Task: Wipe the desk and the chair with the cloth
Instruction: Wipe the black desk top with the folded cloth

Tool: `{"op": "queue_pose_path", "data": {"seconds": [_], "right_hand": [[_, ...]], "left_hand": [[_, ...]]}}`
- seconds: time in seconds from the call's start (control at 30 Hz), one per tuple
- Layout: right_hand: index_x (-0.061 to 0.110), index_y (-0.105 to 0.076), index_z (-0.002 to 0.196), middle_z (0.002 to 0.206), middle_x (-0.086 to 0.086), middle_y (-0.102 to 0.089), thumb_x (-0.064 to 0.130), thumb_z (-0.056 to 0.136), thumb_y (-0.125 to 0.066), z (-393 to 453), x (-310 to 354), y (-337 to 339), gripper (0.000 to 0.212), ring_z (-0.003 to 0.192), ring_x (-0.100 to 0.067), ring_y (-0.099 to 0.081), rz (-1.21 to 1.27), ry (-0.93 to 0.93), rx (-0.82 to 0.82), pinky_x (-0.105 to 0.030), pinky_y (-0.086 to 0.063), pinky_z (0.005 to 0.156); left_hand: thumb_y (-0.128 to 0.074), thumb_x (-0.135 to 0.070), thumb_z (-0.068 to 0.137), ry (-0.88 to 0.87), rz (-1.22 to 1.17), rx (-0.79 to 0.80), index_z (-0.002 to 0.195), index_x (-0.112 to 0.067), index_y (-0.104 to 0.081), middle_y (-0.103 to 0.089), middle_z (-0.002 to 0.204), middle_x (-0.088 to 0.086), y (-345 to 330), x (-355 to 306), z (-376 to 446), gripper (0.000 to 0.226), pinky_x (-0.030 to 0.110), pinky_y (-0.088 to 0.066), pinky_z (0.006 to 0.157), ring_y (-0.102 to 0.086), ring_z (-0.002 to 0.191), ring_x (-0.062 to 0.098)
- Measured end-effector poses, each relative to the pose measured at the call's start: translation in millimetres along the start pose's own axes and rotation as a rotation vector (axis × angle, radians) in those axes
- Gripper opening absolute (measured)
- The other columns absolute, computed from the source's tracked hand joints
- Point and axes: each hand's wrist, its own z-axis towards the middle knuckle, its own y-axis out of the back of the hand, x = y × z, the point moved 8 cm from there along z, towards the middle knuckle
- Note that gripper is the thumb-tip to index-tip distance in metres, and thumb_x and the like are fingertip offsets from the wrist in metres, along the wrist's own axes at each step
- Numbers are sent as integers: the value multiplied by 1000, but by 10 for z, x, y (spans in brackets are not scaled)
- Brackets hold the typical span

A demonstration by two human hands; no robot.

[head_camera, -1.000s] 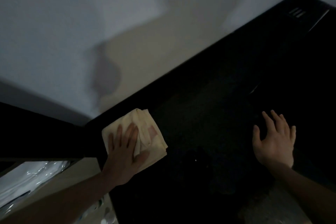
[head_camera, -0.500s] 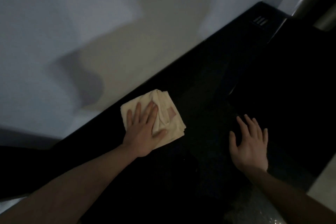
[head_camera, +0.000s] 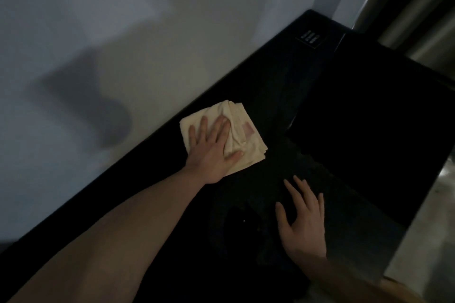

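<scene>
A folded cream cloth (head_camera: 246, 130) with a small pink patch lies on the black desk (head_camera: 270, 86), close to the desk's back edge by the wall. My left hand (head_camera: 211, 150) presses flat on the cloth with straight, spread fingers. My right hand (head_camera: 302, 224) rests flat on the desk top to the right and nearer to me, fingers spread, holding nothing. No chair can be made out in this dim view.
A pale wall (head_camera: 123, 44) runs along the desk's back edge. A small vent-like grille (head_camera: 310, 37) sits at the desk's far corner. A darker raised panel (head_camera: 369, 118) covers the right side. Grey floor (head_camera: 423, 241) shows past the desk's right edge.
My left hand has slid the cloth to the right along the desk's back edge. My right hand stays flat on the desk. The view has swung right.
</scene>
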Motion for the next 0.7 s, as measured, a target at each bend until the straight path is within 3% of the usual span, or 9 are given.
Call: {"op": "queue_pose_path", "data": {"seconds": [0.07,0.13,0.23,0.37,0.7], "right_hand": [[26,-54,153,166,14,-35,25,98,-70,148,-43,198,57,154,-7,-30,122,6,-11,-43,-31,125],[23,-54,153,166,9,-35,22,98,-70,400,-160,456,57,151,-12,-36,77,100,-26,-39,-36,118],[21,-51,155,168,-1,-34,34,103,-57,863,-564,737,54,154,-24,-34,-141,191,-2,-48,-25,127],[19,-52,154,167,-3,-36,50,101,-42,1155,-1113,901,63,155,-28,-30,-233,101,-5,-49,-14,131],[20,-57,149,160,1,-44,50,101,-42,1210,-1238,880,59,154,-24,-34,-214,80,-24,-46,-13,132]], "left_hand": [[-10,-84,94,3,-4,13,165,-24,18,25,172,-5,47,-100,223,96,62,13,124,25,157,36],[-10,-83,94,6,0,19,164,-24,20,25,172,-3,93,-237,447,96,63,13,124,25,156,37],[-11,-83,94,8,-11,28,163,-24,21,25,172,-3,168,-435,780,96,64,13,124,26,156,38],[-13,-82,95,2,-29,50,164,-24,22,28,171,-3,263,-722,1245,97,64,13,123,28,155,38],[-14,-81,96,-53,13,54,164,-23,19,23,173,-2,565,-1610,2420,96,65,12,123,22,157,41]]}}
